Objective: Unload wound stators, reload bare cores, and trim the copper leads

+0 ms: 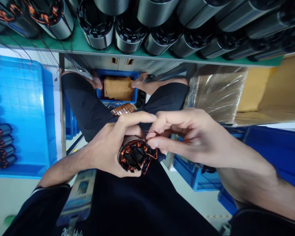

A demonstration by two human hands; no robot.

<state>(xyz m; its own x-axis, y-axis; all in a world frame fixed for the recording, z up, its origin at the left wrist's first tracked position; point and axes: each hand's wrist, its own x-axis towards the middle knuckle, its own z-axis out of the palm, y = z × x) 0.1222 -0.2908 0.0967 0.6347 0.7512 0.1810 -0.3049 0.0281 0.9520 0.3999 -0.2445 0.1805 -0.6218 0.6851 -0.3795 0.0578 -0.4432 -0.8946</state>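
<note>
**A:** What am I looking at on your feed?

**B:** I'm looking down over the lap. The left hand is wrapping around a stator, a metal cylinder with copper windings showing at its open end. The fingers are curling fully about its body, so the hold is closed and firm, and the open end is facing up toward the camera.

**A:** And the other hand?

**B:** The right hand is pinching a thin copper wire between thumb and forefinger, fingertips pressed together, just above the rim of the stator. The wire is running down into the windings. More loose strands are hanging off the lower right edge of the core.

**A:** Where is the piece sitting overall?

**B:** It's hovering over the dark-clothed knees, middle of the view, resting on nothing but the palm.

**A:** What's lying around it?

**B:** A green shelf is crossing the top, carrying a row of bare metal cylinders. On the left, a blue tray is holding a few wound pieces along its edge. Beyond the knees a blue bin is holding brown paper, and blue crates are standing on the floor at the right.
</note>
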